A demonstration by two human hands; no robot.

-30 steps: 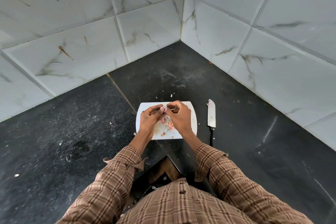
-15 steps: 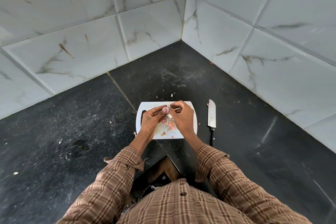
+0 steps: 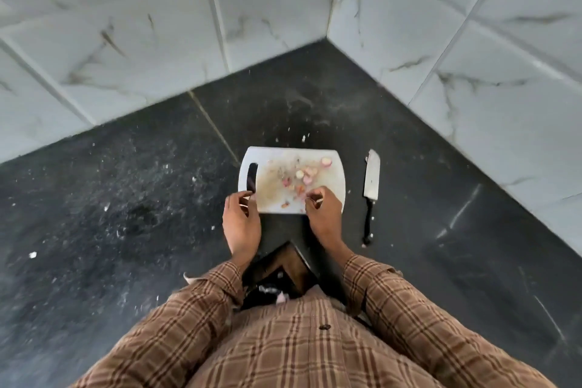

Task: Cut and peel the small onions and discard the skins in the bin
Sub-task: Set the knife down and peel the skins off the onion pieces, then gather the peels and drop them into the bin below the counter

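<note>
Both hands have dropped from the middle of the cutting board (image 3: 330,167) to its near edge, and the small onion that was pinched between the fingertips half a second ago is no longer up between them. At the board's near left corner, just below the handle slot, the left hand (image 3: 241,224) now sits with its fingers curled; whether it holds a bit of skin or nothing at all cannot be told through the blur. At the near right part of the board the right hand (image 3: 322,214) has its fingers bent over the surface among the scraps — it may be pinching a piece, but the picture is too soft to be sure. Small onions (image 3: 307,175) and pinkish cut pieces lie scattered across the middle and far right of the white board, one piece (image 3: 326,161) close to the far edge. Just beside the board on its right, apart from it, a knife (image 3: 371,179) lies flat on the dark counter (image 3: 126,214), blade pointing away and black handle toward the person. Plaid sleeves (image 3: 195,318) fill the bottom of the view, and pale marbled tiles (image 3: 141,25) meet in a corner behind the counter.
</note>
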